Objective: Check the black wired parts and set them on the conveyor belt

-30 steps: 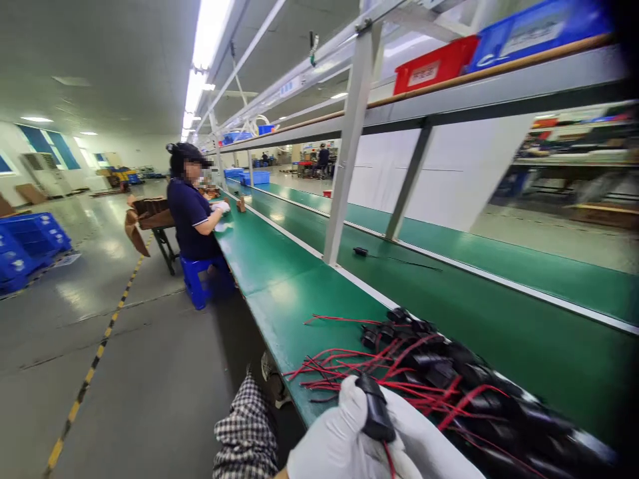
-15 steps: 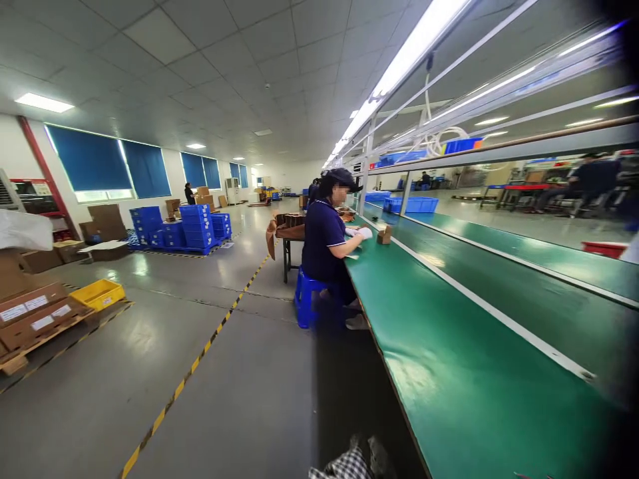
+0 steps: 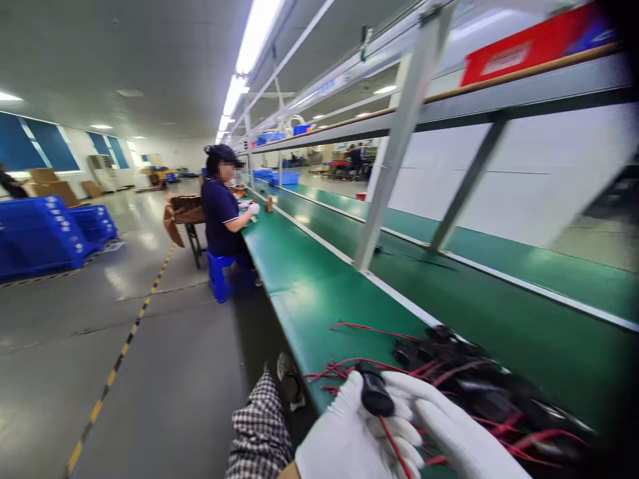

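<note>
A black cylindrical part (image 3: 375,391) with a red wire trailing down is pinched in my white-gloved left hand (image 3: 344,426) at the bottom centre. My right hand (image 3: 449,422), also in a white glove, reaches in from the lower right, its fingers against the same part; its fingertips are partly hidden. Behind and right of both hands lies a pile of black parts with red wires (image 3: 489,389) on the green bench (image 3: 304,299). Loose red wire ends (image 3: 334,369) spread out left of the pile.
A person in a dark shirt (image 3: 215,213) sits on a blue stool (image 3: 217,276) farther along the bench. A metal post (image 3: 394,153) rises from the bench. A red bin (image 3: 524,50) stands on the shelf. Blue crates (image 3: 40,233) are at left.
The view has swung right and down. Both gloved hands, the black part and the wired pile have come into view; the seated person now appears farther left.
</note>
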Tool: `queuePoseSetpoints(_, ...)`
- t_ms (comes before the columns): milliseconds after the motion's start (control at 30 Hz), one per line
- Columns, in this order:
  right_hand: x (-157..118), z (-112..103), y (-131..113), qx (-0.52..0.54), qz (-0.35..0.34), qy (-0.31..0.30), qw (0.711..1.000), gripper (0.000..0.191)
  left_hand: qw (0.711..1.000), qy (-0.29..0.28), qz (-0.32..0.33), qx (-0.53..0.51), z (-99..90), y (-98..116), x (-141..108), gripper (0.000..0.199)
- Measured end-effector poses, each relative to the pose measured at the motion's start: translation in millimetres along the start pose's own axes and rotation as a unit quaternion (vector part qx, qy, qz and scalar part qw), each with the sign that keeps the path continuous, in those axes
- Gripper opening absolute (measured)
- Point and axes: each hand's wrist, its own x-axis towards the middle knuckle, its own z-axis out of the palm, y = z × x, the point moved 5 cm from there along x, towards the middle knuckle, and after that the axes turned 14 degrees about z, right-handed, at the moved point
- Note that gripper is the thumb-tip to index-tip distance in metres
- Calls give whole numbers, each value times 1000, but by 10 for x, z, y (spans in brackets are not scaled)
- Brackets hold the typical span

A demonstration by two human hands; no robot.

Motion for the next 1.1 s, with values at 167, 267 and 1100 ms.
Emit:
queuePoseSetpoints(167, -53, 2, -68, 11, 21, 51, 998, 48, 991, 125, -32, -37, 189, 2, 1, 59)
queuePoseSetpoints(267, -64, -11, -98, -7, 2, 74, 997, 41, 990, 132, -32, -40, 195, -29, 7, 58)
queuePoseSetpoints(1100, -411, 225, -274, -229, -104, 37, 967, 45, 606, -328, 64, 722, 491, 505, -86, 36)
